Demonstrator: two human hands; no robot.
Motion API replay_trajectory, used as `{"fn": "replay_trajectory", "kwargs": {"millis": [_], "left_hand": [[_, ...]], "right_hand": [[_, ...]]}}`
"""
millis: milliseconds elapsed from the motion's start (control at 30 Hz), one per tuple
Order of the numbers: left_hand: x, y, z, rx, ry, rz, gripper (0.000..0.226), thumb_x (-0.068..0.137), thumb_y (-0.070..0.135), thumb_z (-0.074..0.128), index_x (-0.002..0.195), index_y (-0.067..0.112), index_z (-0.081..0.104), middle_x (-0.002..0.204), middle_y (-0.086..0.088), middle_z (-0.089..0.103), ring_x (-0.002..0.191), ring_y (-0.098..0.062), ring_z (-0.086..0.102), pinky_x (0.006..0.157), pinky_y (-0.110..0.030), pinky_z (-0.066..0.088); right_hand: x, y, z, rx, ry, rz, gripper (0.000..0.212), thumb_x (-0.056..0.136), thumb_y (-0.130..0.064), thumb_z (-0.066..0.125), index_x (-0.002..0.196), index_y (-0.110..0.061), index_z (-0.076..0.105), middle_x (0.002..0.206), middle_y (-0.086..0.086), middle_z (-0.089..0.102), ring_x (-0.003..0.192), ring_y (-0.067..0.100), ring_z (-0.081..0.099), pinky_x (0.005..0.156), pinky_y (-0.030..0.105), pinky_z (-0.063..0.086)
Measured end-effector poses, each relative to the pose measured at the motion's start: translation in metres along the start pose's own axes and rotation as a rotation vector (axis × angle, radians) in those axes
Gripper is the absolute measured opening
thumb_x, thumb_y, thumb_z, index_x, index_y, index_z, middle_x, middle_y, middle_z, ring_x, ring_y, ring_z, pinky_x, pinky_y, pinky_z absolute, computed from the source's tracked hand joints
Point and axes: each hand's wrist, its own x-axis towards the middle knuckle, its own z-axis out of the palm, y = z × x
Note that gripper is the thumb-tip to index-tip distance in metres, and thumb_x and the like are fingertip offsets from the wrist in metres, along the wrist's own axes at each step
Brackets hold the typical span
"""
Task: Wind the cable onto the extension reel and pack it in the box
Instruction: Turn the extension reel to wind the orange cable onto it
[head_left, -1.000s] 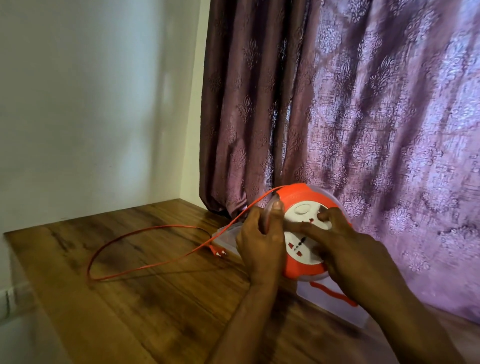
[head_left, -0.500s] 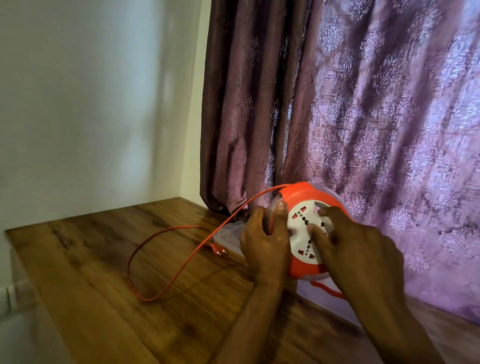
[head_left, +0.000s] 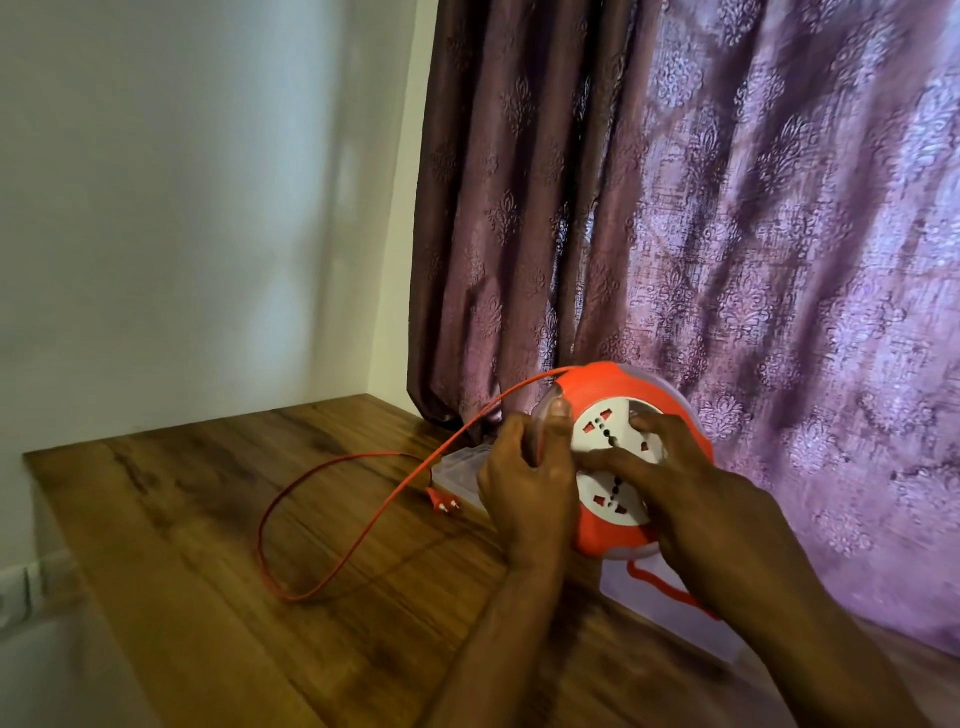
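The winding step is in hand: the orange extension reel (head_left: 631, 457) is standing on edge on the wooden table (head_left: 208, 545) just before the purple curtain (head_left: 727, 234), and a good length of orange cable (head_left: 332, 525) is lying slack in a loop on the tabletop, running up to the top of the reel, with its two-pin plug (head_left: 444, 501) resting beside the clear plastic box (head_left: 462, 470). The left hand (head_left: 524, 483) is gripping the reel's near rim, thumb pressed up on the edge and fingers curled round it, steadying the drum. The right hand (head_left: 696, 499) is reaching across the white socket face, its fingers spread and bent, fingertips pressing on the plate as if to turn it; whether they are hooking a recess cannot be told. Both forearms are coming in from the lower edge, angled up toward the reel. The next move, as I judge it, calls for turning the face while the slack feeds in evenly, the plug last.
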Motion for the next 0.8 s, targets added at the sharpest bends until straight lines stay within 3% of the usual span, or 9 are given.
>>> {"fn": "replay_trajectory", "kwargs": {"millis": [133, 200, 267, 433, 533, 633, 800], "left_hand": [[0.000, -0.001, 0.000, -0.007, 0.017, -0.013, 0.062, 0.077, 0.070, 0.048, 0.075, 0.009, 0.061, 0.074, -0.012, 0.069, 0.076, -0.031, 0.066, 0.074, -0.051, 0.055], [-0.001, -0.001, 0.000, 0.001, 0.008, -0.007, 0.061, 0.078, 0.069, 0.048, 0.077, 0.010, 0.061, 0.073, -0.011, 0.068, 0.076, -0.032, 0.066, 0.074, -0.050, 0.055], [-0.001, -0.001, 0.000, 0.018, 0.007, 0.011, 0.060, 0.079, 0.068, 0.048, 0.077, 0.009, 0.060, 0.072, -0.011, 0.067, 0.074, -0.032, 0.065, 0.073, -0.049, 0.055], [-0.006, 0.000, 0.000, 0.030, 0.008, 0.030, 0.060, 0.080, 0.066, 0.048, 0.072, 0.007, 0.056, 0.068, -0.016, 0.064, 0.069, -0.033, 0.062, 0.068, -0.052, 0.053], [-0.008, -0.001, 0.002, 0.040, -0.003, 0.034, 0.062, 0.079, 0.068, 0.047, 0.074, 0.007, 0.057, 0.072, -0.014, 0.067, 0.073, -0.031, 0.064, 0.071, -0.051, 0.054], [-0.010, 0.000, 0.002, 0.066, -0.019, 0.079, 0.058, 0.082, 0.065, 0.048, 0.072, 0.009, 0.055, 0.070, -0.010, 0.065, 0.071, -0.027, 0.062, 0.070, -0.047, 0.053], [-0.011, -0.002, 0.003, 0.092, -0.020, 0.153, 0.047, 0.083, 0.061, 0.049, 0.065, 0.018, 0.048, 0.061, 0.006, 0.052, 0.059, -0.009, 0.049, 0.060, -0.025, 0.042]], "right_hand": [[0.000, -0.002, -0.002, -0.020, 0.028, 0.049, 0.070, 0.084, -0.031, 0.056, 0.119, -0.075, 0.014, 0.149, -0.013, 0.018, 0.093, 0.024, 0.064, 0.054, 0.015, 0.040], [-0.001, -0.003, -0.003, -0.025, 0.042, 0.083, 0.069, 0.084, -0.035, 0.058, 0.123, -0.073, 0.015, 0.141, -0.010, 0.027, 0.090, 0.024, 0.064, 0.065, 0.031, 0.049], [-0.001, -0.005, -0.003, 0.007, 0.069, 0.111, 0.062, 0.085, -0.045, 0.055, 0.127, -0.070, 0.017, 0.132, -0.009, 0.038, 0.095, 0.022, 0.062, 0.075, 0.036, 0.050], [0.000, -0.010, 0.003, 0.035, 0.189, 0.247, 0.064, 0.075, -0.072, 0.047, 0.134, -0.058, 0.027, 0.116, -0.008, 0.061, 0.102, 0.020, 0.059, 0.074, 0.032, 0.044], [-0.001, -0.013, 0.009, 0.066, 0.265, 0.314, 0.068, 0.071, -0.078, 0.042, 0.132, -0.050, 0.032, 0.106, -0.007, 0.068, 0.097, 0.026, 0.063, 0.071, 0.032, 0.045], [-0.002, -0.016, 0.012, 0.139, 0.339, 0.399, 0.064, 0.067, -0.078, 0.049, 0.122, -0.047, 0.039, 0.096, 0.004, 0.071, 0.091, 0.035, 0.063, 0.068, 0.034, 0.045], [-0.002, -0.021, 0.015, 0.235, 0.364, 0.522, 0.061, 0.067, -0.077, 0.052, 0.115, -0.041, 0.043, 0.097, 0.012, 0.069, 0.093, 0.038, 0.061, 0.068, 0.036, 0.044]]}}
